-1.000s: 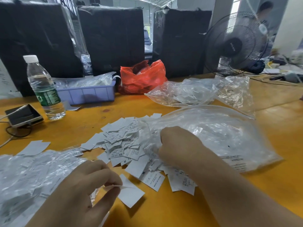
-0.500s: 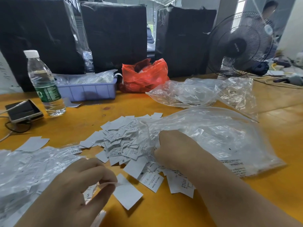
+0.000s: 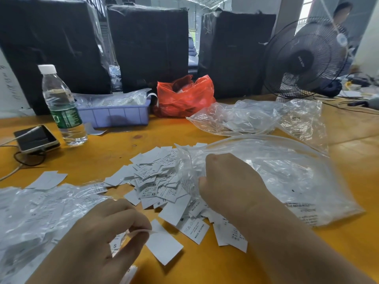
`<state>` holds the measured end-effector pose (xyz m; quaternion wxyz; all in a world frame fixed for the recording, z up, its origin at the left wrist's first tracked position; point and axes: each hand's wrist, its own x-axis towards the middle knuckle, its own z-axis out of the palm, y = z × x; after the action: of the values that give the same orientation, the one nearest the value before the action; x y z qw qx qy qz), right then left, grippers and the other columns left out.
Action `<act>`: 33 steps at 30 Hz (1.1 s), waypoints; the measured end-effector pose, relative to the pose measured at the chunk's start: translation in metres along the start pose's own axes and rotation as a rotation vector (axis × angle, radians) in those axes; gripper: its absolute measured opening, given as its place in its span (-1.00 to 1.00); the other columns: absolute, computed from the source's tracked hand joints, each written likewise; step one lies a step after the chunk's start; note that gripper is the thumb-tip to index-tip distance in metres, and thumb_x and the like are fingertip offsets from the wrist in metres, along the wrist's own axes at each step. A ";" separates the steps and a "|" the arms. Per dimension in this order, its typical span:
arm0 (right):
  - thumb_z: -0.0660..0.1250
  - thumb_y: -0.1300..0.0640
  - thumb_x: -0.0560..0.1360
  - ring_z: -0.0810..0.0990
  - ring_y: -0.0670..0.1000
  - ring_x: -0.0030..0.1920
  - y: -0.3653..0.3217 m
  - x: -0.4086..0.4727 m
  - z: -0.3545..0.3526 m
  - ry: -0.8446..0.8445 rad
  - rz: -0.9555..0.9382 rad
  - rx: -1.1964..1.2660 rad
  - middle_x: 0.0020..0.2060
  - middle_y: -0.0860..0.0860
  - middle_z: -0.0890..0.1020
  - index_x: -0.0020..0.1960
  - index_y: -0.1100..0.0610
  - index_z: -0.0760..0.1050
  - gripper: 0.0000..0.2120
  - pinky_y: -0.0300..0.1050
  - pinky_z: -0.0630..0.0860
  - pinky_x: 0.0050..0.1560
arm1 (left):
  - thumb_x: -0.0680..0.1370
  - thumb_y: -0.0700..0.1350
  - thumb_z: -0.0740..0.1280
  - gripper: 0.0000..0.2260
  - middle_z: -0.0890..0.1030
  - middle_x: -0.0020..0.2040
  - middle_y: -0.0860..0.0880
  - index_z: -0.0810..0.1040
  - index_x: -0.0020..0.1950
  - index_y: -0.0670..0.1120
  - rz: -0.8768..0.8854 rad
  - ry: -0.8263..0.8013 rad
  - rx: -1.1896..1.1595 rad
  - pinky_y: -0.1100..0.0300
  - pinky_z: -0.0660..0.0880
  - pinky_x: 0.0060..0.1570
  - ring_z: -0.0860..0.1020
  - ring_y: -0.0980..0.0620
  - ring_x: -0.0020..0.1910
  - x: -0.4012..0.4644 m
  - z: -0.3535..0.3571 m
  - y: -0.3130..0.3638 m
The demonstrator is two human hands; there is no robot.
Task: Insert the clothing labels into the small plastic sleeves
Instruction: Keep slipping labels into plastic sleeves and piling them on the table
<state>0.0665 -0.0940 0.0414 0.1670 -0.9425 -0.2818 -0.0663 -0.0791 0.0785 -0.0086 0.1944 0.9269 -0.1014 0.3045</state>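
A heap of white clothing labels (image 3: 155, 181) lies in the middle of the yellow table (image 3: 205, 267). At the lower left, my left hand (image 3: 98, 242) pinches a thin white label (image 3: 141, 232) between thumb and fingers, just above a blank label (image 3: 164, 244) lying flat. My right hand (image 3: 229, 185) is curled at the mouth of a large clear plastic bag (image 3: 287, 177), its fingertips hidden in crumpled small sleeves (image 3: 189, 179). What the fingers grip is hidden. A pile of filled sleeves (image 3: 34, 214) lies at the far left.
A water bottle (image 3: 61, 107), a phone (image 3: 34, 138) with a cable, a purple tray (image 3: 114, 115), a red bag (image 3: 184, 97) and another clear bag (image 3: 235, 119) stand farther back. Black wrapped boxes (image 3: 147, 46) and a fan (image 3: 305, 58) line the back.
My right hand has shifted slightly within the mouth of the clear bag. My left hand keeps pinching the same label. The camera has tilted a little.
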 end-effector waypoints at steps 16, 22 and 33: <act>0.35 0.45 0.33 0.60 -0.11 -0.17 -0.038 -0.030 0.010 0.114 -0.418 0.820 -0.24 -0.09 0.63 -0.03 0.04 0.62 -0.62 -0.22 0.56 -0.09 | 0.47 0.07 0.29 -0.90 0.49 -0.28 0.21 0.53 -0.24 0.14 -0.176 0.047 -0.049 0.45 0.31 -0.34 0.47 0.16 -0.26 -0.001 -0.011 0.015; 0.29 0.62 0.31 0.59 -0.07 -0.25 -0.040 -0.027 0.014 -0.076 -0.315 1.145 -0.28 -0.01 0.65 -0.14 0.09 0.64 -0.55 -0.20 0.59 -0.19 | 0.44 0.10 0.32 -0.90 0.59 -0.25 0.12 0.57 -0.18 0.11 -0.378 0.156 -0.156 0.40 0.41 -0.26 0.55 0.15 -0.17 -0.001 -0.017 0.017; 0.44 0.57 0.24 0.62 -0.02 -0.23 -0.041 -0.026 0.014 -0.258 -0.217 1.361 -0.25 0.06 0.66 -0.16 0.11 0.68 -0.61 -0.23 0.58 -0.20 | 0.44 0.06 0.35 -0.78 0.69 0.02 0.14 0.64 0.05 0.27 -0.621 0.013 -0.730 0.01 0.47 0.15 0.63 0.16 0.05 0.001 -0.024 0.001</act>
<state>0.0224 -0.0705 0.0336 0.6777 -0.5954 -0.3707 0.2209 -0.0909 0.0881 0.0103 0.5898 0.7825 0.0810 0.1824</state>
